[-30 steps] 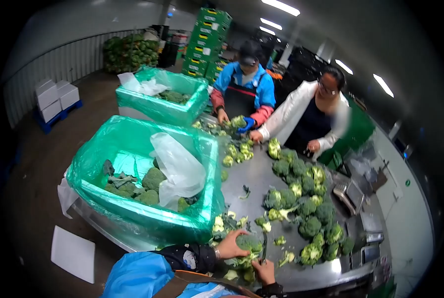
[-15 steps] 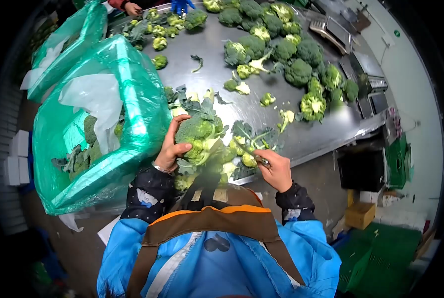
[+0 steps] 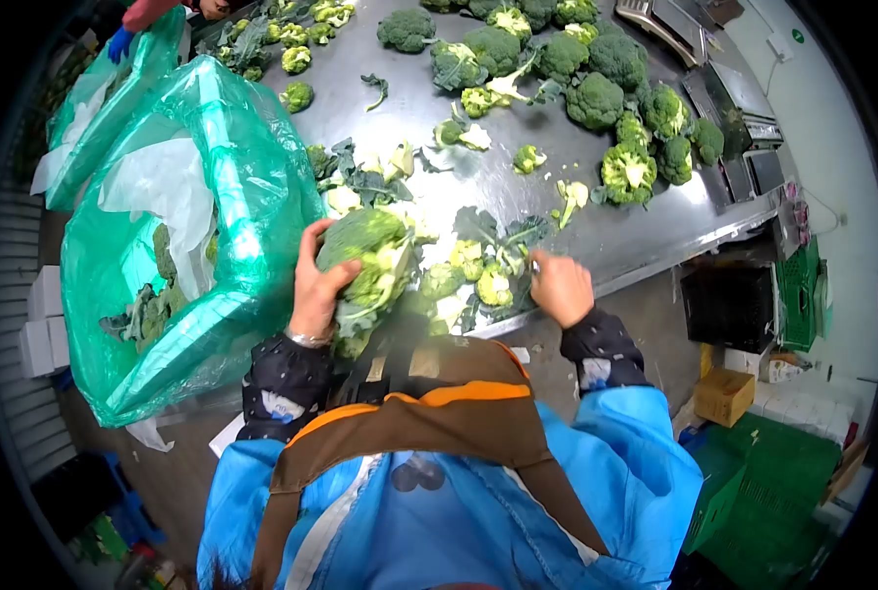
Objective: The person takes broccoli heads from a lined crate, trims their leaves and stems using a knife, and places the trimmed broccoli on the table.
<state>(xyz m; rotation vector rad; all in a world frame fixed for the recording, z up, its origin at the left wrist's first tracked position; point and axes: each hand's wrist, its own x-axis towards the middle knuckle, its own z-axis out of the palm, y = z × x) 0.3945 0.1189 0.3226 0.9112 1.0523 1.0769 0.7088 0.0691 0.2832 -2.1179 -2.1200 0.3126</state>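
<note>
Gripping a broccoli head (image 3: 372, 238) to its right, the left hand (image 3: 317, 288) is nearer. Right hand (image 3: 562, 288) — grip unclear.

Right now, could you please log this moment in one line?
Left hand: holding broccoli head | right hand: beside broccoli pieces, grip unclear

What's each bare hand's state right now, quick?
Left hand: closed around a green, rounded broccoli head.
Right hand: closed, fingers curled; whether it grips anything cannot be told.
</note>
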